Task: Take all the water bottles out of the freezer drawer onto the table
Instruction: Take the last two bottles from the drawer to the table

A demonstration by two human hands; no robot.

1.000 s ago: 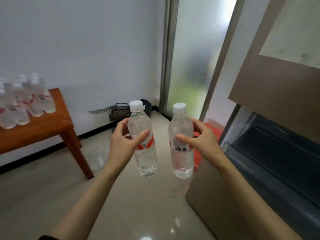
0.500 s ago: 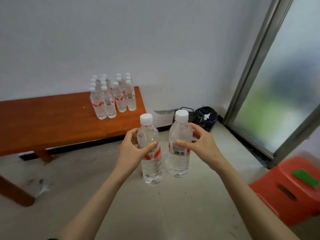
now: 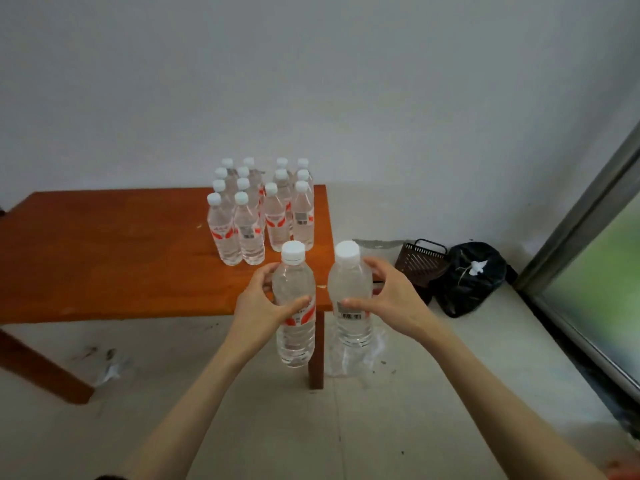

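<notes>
My left hand [image 3: 258, 308] and right hand [image 3: 394, 299] each wrap one upright water bottle [image 3: 294, 306] (caps up), ready to stand beside the rows on the table [image 3: 104, 258].

Clear glossy plastic bottles [image 3: 264, 209] with matt white caps. Bench [image 3: 104, 258] is smooth, lightly shiny reddish wood. Floor [image 3: 381, 427] looks matt.

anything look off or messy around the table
The bottles on the table stand upright in tidy rows. Odd bits lie on the floor: crumpled clear plastic by the table leg, and a white scrap further left.
</notes>
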